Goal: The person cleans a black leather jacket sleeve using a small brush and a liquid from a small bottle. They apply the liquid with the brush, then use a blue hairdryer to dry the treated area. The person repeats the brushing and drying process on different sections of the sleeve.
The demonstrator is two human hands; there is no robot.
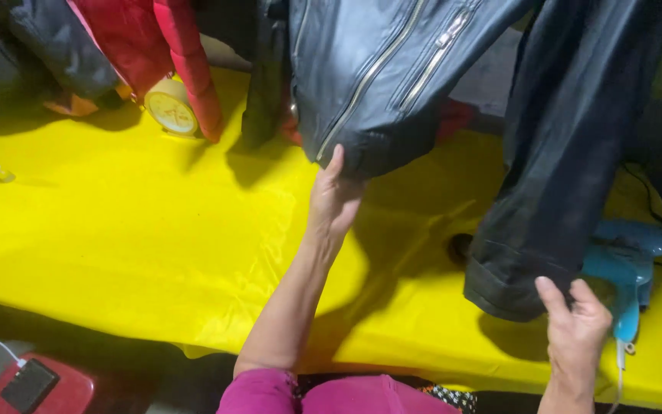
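Left hand (335, 201) grips black jacket (377, 77) hem; right hand (575, 326) pinches its sleeve cuff over yellow table (132, 230).

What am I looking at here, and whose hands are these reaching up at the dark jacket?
There is no machine here: a person wears a camera on the head, so this single picture looks down past their own arms. Their left hand reaches up to the lower hem of a black leather jacket that hangs above a table covered in shiny yellow cloth. Their right hand touches the cuff of the jacket's sleeve. Whether either hand is truly gripping is hard to tell. On the cloth lie a blue hair dryer at the right and a small round clock near a hanging red padded coat. A phone on a cable lies on a red surface at lower left.
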